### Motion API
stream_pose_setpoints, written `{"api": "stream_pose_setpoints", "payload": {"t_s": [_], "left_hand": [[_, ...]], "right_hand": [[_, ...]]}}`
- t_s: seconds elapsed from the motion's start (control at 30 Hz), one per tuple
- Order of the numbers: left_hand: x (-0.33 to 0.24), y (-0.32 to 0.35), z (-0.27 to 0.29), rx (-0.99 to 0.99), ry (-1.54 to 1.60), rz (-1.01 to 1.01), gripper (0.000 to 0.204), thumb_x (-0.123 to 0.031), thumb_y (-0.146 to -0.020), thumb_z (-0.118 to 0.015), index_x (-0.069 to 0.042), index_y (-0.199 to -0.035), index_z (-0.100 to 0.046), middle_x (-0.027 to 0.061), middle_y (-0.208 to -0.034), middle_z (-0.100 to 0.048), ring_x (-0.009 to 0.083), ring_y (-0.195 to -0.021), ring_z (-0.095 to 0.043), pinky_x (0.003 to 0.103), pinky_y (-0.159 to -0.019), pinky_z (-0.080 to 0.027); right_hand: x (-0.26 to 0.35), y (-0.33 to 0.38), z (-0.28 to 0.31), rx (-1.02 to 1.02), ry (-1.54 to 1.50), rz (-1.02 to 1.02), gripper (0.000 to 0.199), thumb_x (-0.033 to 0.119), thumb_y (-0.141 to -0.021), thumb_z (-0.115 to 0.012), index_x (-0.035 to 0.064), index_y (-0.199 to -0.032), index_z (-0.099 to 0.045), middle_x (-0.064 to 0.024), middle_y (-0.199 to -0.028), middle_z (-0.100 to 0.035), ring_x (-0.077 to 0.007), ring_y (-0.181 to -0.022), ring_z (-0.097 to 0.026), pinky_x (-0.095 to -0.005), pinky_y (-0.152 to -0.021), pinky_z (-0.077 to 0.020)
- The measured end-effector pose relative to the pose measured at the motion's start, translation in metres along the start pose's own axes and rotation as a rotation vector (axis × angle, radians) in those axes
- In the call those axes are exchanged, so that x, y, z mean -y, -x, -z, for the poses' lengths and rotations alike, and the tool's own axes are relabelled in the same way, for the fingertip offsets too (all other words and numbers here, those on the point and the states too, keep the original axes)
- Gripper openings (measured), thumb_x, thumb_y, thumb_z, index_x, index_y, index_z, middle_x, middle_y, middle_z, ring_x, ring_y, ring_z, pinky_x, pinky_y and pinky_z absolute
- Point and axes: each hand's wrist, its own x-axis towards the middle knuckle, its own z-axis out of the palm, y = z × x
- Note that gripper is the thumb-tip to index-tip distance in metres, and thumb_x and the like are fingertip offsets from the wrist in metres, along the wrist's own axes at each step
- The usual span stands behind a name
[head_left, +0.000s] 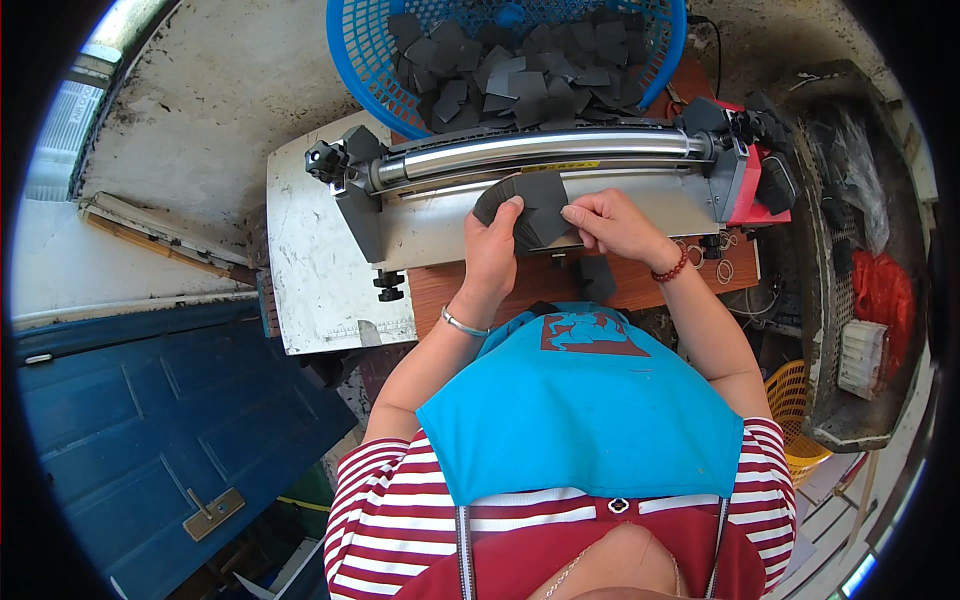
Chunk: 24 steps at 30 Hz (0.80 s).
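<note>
"Where is the stack of dark grey squares?"

"Up in my hands, over the front edge of the roller machine's metal bed, near the middle. It's fanned out toward my left."

"How are your fingers set?"

"My left hand clamps the stack, thumb pressed flat on top. The fingers underneath are hidden, so I can't tell how they spread. My right hand pinches the stack's right edge between thumb and forefinger, the other fingers curled in. Whether I've got one sheet there or several, I can't make out."

"And on the worktop?"

"A loose dark square lies toward its front edge, just below my hands; my blue apron covers some of that edge. Near the right end there are pale rings, partly behind my right wrist with its red bead bracelet."

"What's behind the steel roller?"

"A blue plastic basket, cut off by the top of my view. The machine hides its near lower side. Dark pieces are heaped inside, overlapping so much that I can't count them, and the lower ones are buried."
</note>
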Motion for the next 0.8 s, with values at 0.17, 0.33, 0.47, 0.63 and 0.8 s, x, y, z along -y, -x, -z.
{"api": "stream_pose_setpoints", "payload": {"t_s": [0.17, 0.33, 0.47, 0.63, 0.8], "left_hand": [[-0.0004, 0.0015, 0.0004, -0.014, -0.034, -0.015, 0.017, -0.005, -0.09, -0.054, 0.002, -0.103, -0.063, 0.0069, -0.1, -0.066, 0.0152, -0.09, -0.064, 0.029, -0.079, -0.053], [0.0008, 0.0026, 0.0023, -0.006, -0.071, -0.057, 0.025, -0.004, -0.091, -0.054, 0.003, -0.114, -0.058, 0.0067, -0.105, -0.063, 0.0124, -0.093, -0.059, 0.027, -0.085, -0.049], [0.0018, 0.001, 0.004, 0.021, -0.124, -0.103, 0.026, -0.003, -0.09, -0.054, 0.003, -0.116, -0.058, 0.0069, -0.106, -0.063, 0.0125, -0.095, -0.059, 0.027, -0.087, -0.048], [0.0031, 0.0012, 0.0022, 0.018, -0.132, -0.09, 0.027, -0.001, -0.089, -0.056, 0.003, -0.116, -0.058, 0.0062, -0.104, -0.064, 0.0115, -0.094, -0.059, 0.026, -0.086, -0.049], [0.0073, -0.0026, 0.0059, 0.0, -0.132, -0.127, 0.026, -0.001, -0.089, -0.058, 0.003, -0.114, -0.059, 0.0057, -0.102, -0.064, 0.0111, -0.092, -0.06, 0.026, -0.085, -0.049]], "right_hand": [[0.007, 0.0047, -0.0002, -0.028, 0.096, 0.047, 0.042, 0.03, -0.097, -0.053, 0.0064, -0.063, -0.055, 0.0029, -0.053, -0.052, -0.0038, -0.046, -0.047, -0.02, -0.043, -0.0367], [0.0016, 0.0047, 0.0055, -0.037, 0.042, -0.037, 0.04, 0.031, -0.097, -0.053, 0.0059, -0.067, -0.057, 0.0034, -0.054, -0.052, -0.0036, -0.046, -0.046, -0.02, -0.043, -0.037], [0.0027, 0.0062, 0.0034, -0.046, -0.01, 0.0, 0.039, 0.031, -0.098, -0.052, 0.0052, -0.069, -0.057, 0.0038, -0.054, -0.051, -0.0036, -0.046, -0.046, -0.0206, -0.043, -0.0369], [0.0048, 0.0059, 0.0009, -0.079, 0.084, 0.059, 0.037, 0.025, -0.096, -0.053, 0.0005, -0.069, -0.058, -0.0001, -0.053, -0.05, -0.0078, -0.045, -0.046, -0.0255, -0.044, -0.0394], [0.0023, 0.008, 0.0011, -0.07, 0.125, 0.088, 0.037, 0.028, -0.098, -0.051, 0.0021, -0.072, -0.059, 0.0034, -0.052, -0.049, -0.0042, -0.046, -0.045, -0.0216, -0.043, -0.0373]]}}
